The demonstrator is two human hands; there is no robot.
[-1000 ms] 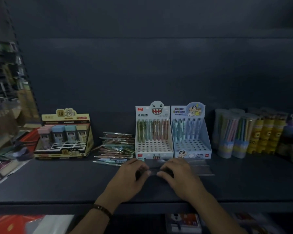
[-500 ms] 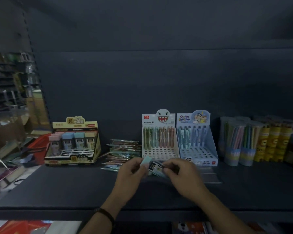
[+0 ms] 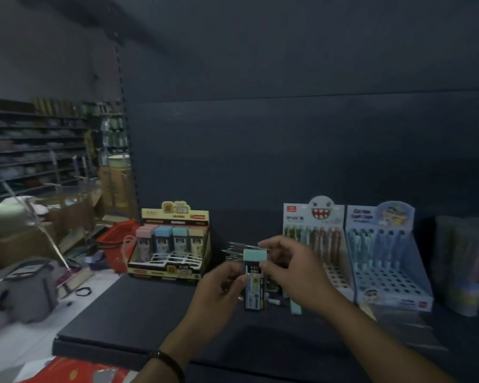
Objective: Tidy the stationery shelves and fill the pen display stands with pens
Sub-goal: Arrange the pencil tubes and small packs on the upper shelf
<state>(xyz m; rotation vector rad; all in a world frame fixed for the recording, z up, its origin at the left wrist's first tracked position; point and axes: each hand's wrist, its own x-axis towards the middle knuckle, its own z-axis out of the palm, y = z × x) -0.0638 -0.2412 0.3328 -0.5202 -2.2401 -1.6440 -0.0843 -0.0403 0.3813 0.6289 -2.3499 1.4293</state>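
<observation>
Pen stands sit right on the shelf: white stand just beside blue stand, pens in back rows. In front, our left grip and right grip pinch an upright mint-capped case, partly hiding loose pens; a yellow display box stands left.

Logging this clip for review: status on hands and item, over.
Left hand and right hand both pinch teal-capped case, upright above shelf. White pen stand and blue pen stand only back rows filled. Loose pens piled behind hands.
</observation>
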